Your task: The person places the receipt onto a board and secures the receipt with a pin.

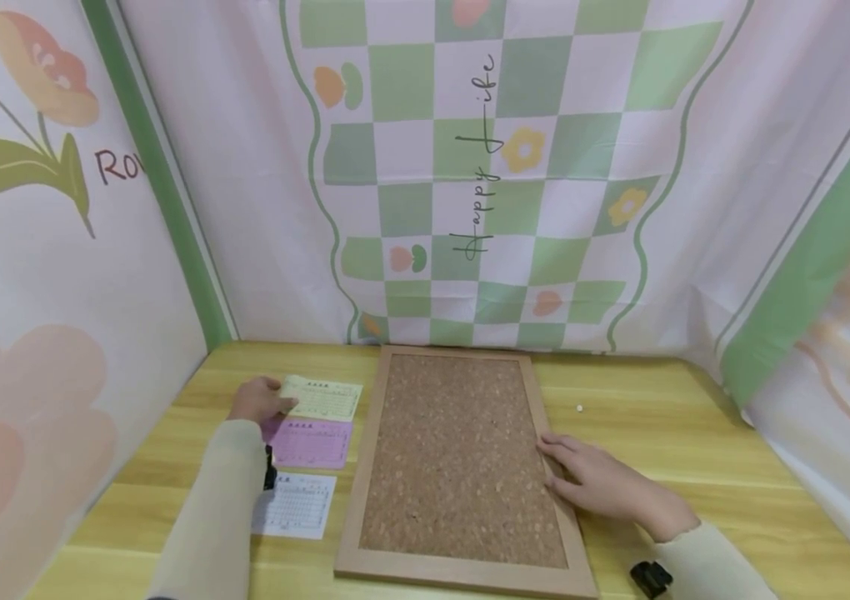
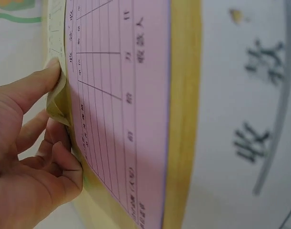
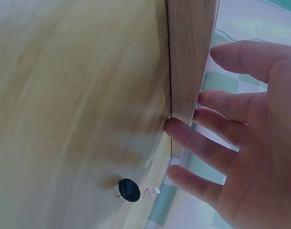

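At the left, my left hand [image 1: 258, 400] pinches the left end of a pale yellow printed form [image 1: 326, 398]. Up close in the left wrist view, that yellow form [image 2: 58, 95] buckles between thumb and fingers. Just below it lies a pink form [image 1: 312, 443], then a white form [image 1: 296, 507], partly covered by the sleeve. A wood-framed cork board [image 1: 462, 458] lies flat in the middle of the table. My right hand [image 1: 608, 479] has its fingers spread, with fingertips touching the board's right frame edge [image 3: 190, 57].
On the table [image 1: 665, 417], a white pushpin [image 1: 579, 408] lies right of the board. The right wrist view also shows a black thumbtack [image 3: 129, 190] beside the white pin [image 3: 152, 192]. A patterned curtain [image 1: 470, 167] stands close behind the board's far edge.
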`<state>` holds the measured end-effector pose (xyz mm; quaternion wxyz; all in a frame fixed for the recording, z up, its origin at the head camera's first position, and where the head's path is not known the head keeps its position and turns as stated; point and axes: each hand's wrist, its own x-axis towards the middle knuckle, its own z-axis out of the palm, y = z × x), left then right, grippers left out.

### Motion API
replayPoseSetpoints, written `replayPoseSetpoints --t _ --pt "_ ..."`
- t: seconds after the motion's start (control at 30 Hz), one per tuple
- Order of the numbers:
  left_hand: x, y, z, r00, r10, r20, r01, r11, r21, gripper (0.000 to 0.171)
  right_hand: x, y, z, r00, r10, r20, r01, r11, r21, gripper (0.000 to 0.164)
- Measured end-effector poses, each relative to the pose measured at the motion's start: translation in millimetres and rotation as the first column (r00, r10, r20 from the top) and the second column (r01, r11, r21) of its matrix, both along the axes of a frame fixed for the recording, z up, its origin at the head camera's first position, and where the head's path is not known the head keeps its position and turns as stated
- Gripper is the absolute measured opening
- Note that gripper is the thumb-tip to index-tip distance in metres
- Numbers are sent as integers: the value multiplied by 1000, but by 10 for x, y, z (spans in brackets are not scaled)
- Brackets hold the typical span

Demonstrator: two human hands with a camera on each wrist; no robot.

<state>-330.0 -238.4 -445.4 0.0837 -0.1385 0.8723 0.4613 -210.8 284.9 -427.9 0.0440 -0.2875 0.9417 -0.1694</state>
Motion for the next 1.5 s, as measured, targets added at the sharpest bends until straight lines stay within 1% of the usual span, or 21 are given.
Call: replayPoseSetpoints --t 0.13,0.3,0.43,0.53,0.63,0.77,0.87,0.93,1.03,1.17,1.23,1.33,1.43,1.5 --pt "-3 20 10 1000 2 -2 -2 1000 12 57 -1 2 -9 1000 -14 10 14 1000 -1 58" --pt "-9 24 1 1000 1 -17 -1 1000 0 48 1 0 -16 1000 -18 8 18 1000 -2 59" --pt "-10 30 2 999 -23 -47 20 998 -56 42 3 -3 -15 1000 -12 1 12 1000 -4 60" --pt "-11 38 13 997 -43 -69 36 994 -101 41 4 0 -18 1000 -19 2 19 1000 -6 60" --pt "-10 45 18 997 -39 -60 33 995 -90 40 0 6 -24 1000 -22 3 22 1000 -4 60" --pt "-21 49 10 999 -16 -45 14 999 -37 44 -2 13 -28 1000 -22 9 22 1000 -2 61" --pt "-40 37 0 999 -8 -48 8 1000 -6 60 -3 13 -25 1000 -22 13 22 1000 -3 61" --pt "-49 19 -7 999 -10 -52 10 1000 -1 71 -2 9 -20 1000 -18 11 18 1000 -5 61" --pt "-57 -28 -17 996 -45 -73 42 998 -50 74 4 -2 -14 1000 -13 11 13 1000 -10 61" --pt "-48 -80 -31 994 -83 -77 74 990 -117 64 11 -10 -7 1000 -8 17 8 1000 -10 61" --pt "-35 -88 -38 995 -70 -64 64 994 -83 62 12 -9 -4 999 -15 30 15 1000 -11 61" --pt "-17 -89 -36 999 -28 -34 29 1000 6 58 17 -12 14 999 -19 49 19 1000 -12 62" --pt "-5 -95 -39 1000 23 0 -23 995 97 54 23 -23 32 998 -21 62 22 1000 -17 63" --pt "-10 -109 -53 999 46 11 -47 991 129 52 27 -31 42 998 -18 63 20 1000 -18 63"
